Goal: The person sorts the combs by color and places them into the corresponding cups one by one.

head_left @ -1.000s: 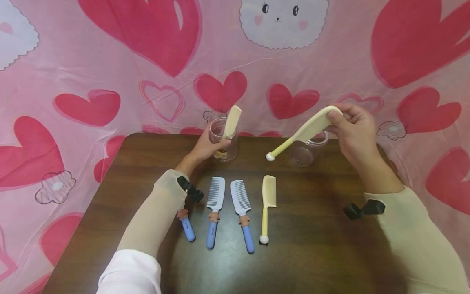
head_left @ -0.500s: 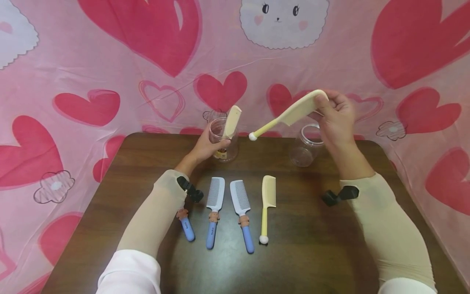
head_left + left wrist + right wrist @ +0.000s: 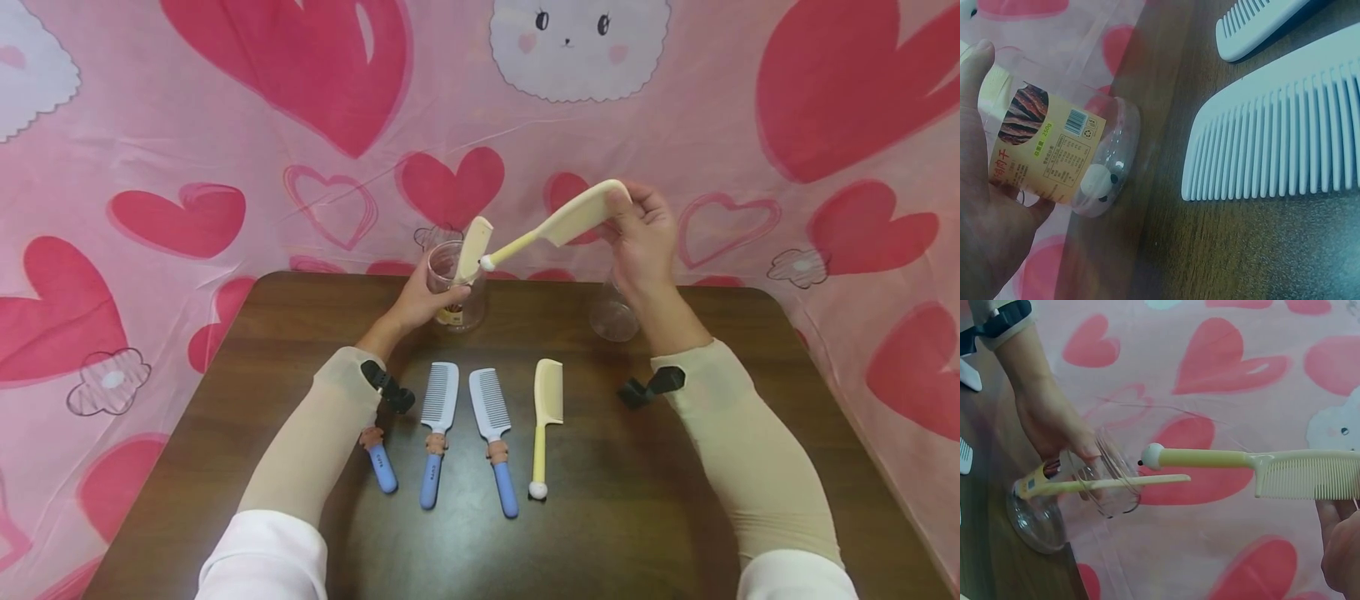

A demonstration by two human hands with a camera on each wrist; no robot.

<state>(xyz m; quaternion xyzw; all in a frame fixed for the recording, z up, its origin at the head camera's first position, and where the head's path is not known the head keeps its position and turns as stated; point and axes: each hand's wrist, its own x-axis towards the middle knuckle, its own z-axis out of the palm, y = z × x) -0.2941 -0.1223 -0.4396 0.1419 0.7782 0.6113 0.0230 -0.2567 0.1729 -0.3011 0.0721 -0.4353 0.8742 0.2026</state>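
My left hand (image 3: 420, 302) grips a clear plastic jar (image 3: 476, 312) near the table's back edge, its thumb across the front. Inside leans a pale yellow comb (image 3: 475, 245), its toothed end above the rim. A printed label (image 3: 1054, 144) on the jar's side shows in the left wrist view. My right hand (image 3: 647, 242) pinches another pale yellow comb (image 3: 581, 217) by its toothed end, above the table. The handle of this comb points left and slightly down. Its white ball tip (image 3: 1152, 455) is close to the jar's mouth; the head view cannot settle whether they touch.
A second clear jar (image 3: 612, 320) stands at the back, partly hidden by my right hand. Toward the front lie a yellow comb (image 3: 550, 396) and blue combs (image 3: 441, 398), one (image 3: 382, 468) partly under my left arm. A heart-patterned cloth (image 3: 330, 217) hangs behind the table.
My right hand has moved left and somewhat up with the yellow comb, bringing the comb's handle end beside the left jar. My left hand and its jar have stayed in place.
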